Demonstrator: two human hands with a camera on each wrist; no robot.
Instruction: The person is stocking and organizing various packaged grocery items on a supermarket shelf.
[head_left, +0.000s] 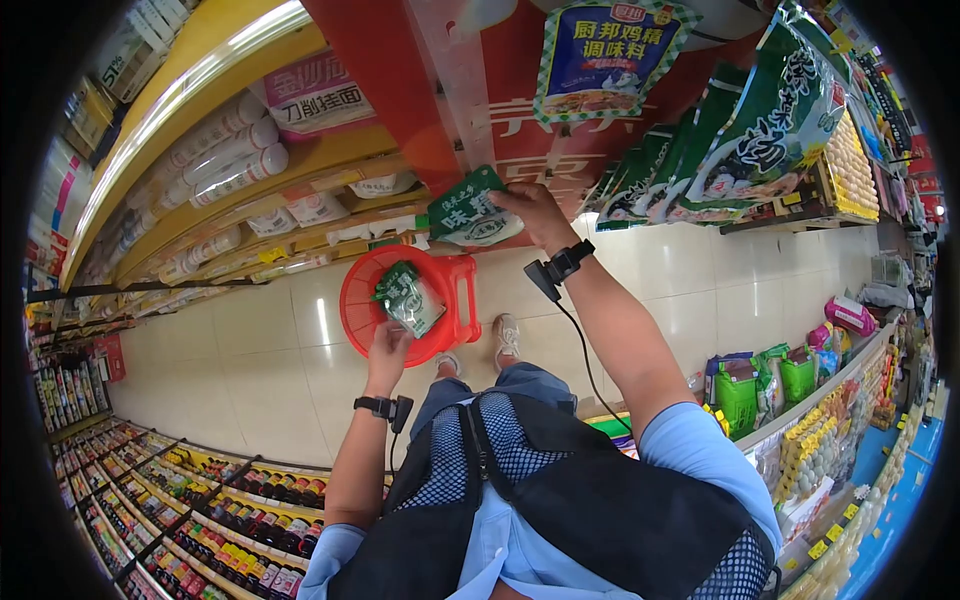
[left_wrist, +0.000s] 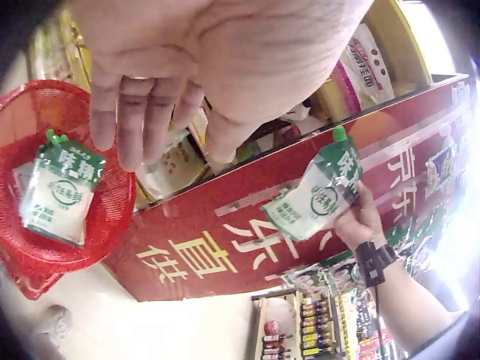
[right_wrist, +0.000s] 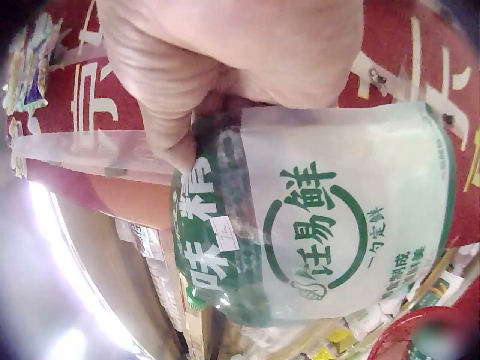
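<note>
My right hand [head_left: 540, 215] pinches a green and white seasoning pouch [head_left: 467, 210] by one edge, in front of the red panel. In the right wrist view this pouch [right_wrist: 322, 217] shows a small white price sticker, and its green cap peeks out at the lower left. A red plastic basket [head_left: 352, 300] stands on the floor. Inside it lies another pouch [head_left: 412, 300] of the same design, also seen in the left wrist view, with its green cap [left_wrist: 56, 136]. My left hand [head_left: 388, 350] is over the basket's near side, fingers loosely extended and holding nothing in the left wrist view.
Shelves [head_left: 200, 220] with packaged noodles rise at the left front. Green hanging packets [head_left: 690, 160] line the right side of the red panel [left_wrist: 187, 255]. Bottles [head_left: 240, 500] fill racks behind on the left. My shoes [head_left: 507, 340] are beside the basket on the tiled floor.
</note>
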